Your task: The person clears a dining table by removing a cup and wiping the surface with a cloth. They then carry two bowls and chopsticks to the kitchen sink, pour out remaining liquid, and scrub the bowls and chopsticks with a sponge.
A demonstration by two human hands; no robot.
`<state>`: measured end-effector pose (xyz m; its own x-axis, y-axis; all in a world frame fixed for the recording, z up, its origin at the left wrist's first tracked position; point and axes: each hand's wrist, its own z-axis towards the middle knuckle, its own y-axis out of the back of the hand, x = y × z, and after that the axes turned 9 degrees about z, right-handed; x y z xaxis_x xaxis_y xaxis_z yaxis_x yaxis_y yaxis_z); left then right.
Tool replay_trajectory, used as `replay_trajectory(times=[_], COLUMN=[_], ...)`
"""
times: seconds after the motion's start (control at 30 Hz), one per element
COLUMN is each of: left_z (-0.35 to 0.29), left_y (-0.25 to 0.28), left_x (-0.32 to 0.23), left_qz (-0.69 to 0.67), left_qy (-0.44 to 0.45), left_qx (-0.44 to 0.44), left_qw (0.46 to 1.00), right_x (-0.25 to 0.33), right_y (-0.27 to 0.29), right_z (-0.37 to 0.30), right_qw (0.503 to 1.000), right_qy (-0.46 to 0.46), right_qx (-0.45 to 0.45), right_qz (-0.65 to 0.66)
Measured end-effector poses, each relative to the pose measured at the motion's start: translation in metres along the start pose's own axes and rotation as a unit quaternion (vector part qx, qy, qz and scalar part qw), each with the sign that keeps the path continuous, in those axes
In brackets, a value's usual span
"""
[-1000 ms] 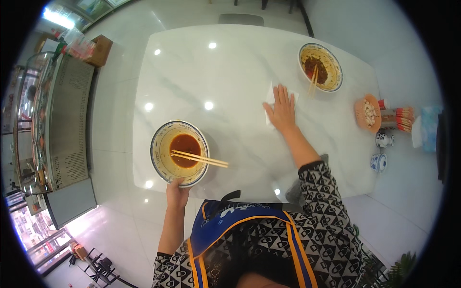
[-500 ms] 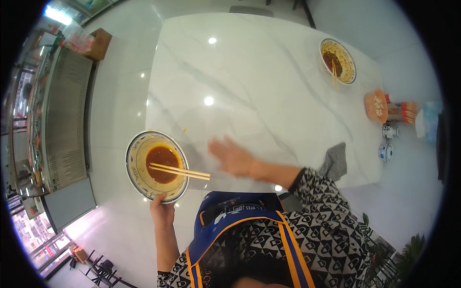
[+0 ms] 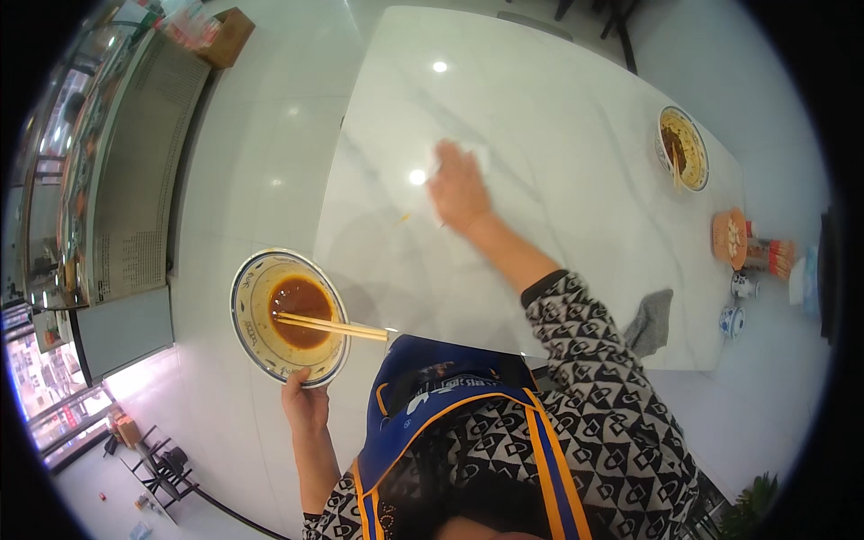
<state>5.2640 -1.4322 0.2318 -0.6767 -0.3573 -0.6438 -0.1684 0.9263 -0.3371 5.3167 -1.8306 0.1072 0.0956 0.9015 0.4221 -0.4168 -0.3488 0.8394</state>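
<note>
Now, bowl point(image 3: 254, 310) in left fingers point(image 3: 295, 378), tissue point(image 3: 484, 158) under right fingers point(image 3: 451, 158)

My right hand point(image 3: 461, 187): moved from near the far patterned bowl point(image 3: 691, 144) to the left half of the worktop point(image 3: 540, 99), white tissue point(image 3: 482, 160) with it. Broth bowl point(image 3: 255, 315) in my left hand point(image 3: 304, 400): shifted mostly past the worktop's left edge.

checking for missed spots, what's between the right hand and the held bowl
In the head view, a small orange speck on the white table lies between the right hand and the held bowl.
</note>
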Motion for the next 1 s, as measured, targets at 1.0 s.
replay_trajectory(times=[1.0], left_z=[-0.067], left_y=[0.022], left_x=[0.029], left_qz=[-0.076], left_qy=[-0.06], left_qx=[-0.072], left_qw=[0.993], right_x=[0.041], right_y=[0.004], right_z=[-0.02], right_qw=[0.995], right_qy=[0.052], right_qx=[0.048], right_qz=[0.07])
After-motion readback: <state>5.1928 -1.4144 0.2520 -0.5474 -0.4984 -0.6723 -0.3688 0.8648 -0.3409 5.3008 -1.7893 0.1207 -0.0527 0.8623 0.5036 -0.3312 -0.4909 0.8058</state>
